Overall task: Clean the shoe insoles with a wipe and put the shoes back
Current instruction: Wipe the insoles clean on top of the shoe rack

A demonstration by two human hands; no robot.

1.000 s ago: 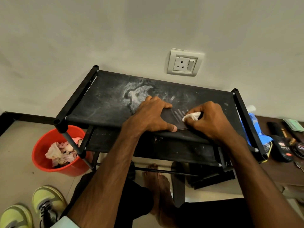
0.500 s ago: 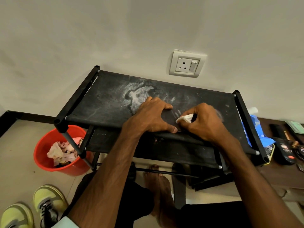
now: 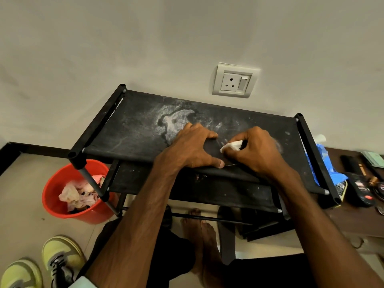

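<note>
A dark insole (image 3: 214, 151) lies on the dusty top shelf of the black shoe rack (image 3: 133, 134). My left hand (image 3: 193, 148) grips the insole, fingers arched over its far edge and thumb on its near edge. My right hand (image 3: 256, 151) pinches a folded white wipe (image 3: 231, 146) and presses it onto the insole just right of my left hand. Most of the insole is hidden under both hands. A pair of yellow-green sneakers (image 3: 60, 258) stands on the floor at the lower left.
A red bucket (image 3: 60, 206) with crumpled used wipes stands under the rack's left end. A blue wipe pack (image 3: 324, 161) and a low brown table (image 3: 353, 213) with small items are at the right. A wall socket (image 3: 234, 82) is behind the rack. My bare feet are below it.
My right hand has slid the wipe leftward along the insole, closer to my left hand. My left hand has stayed in place on the insole.
</note>
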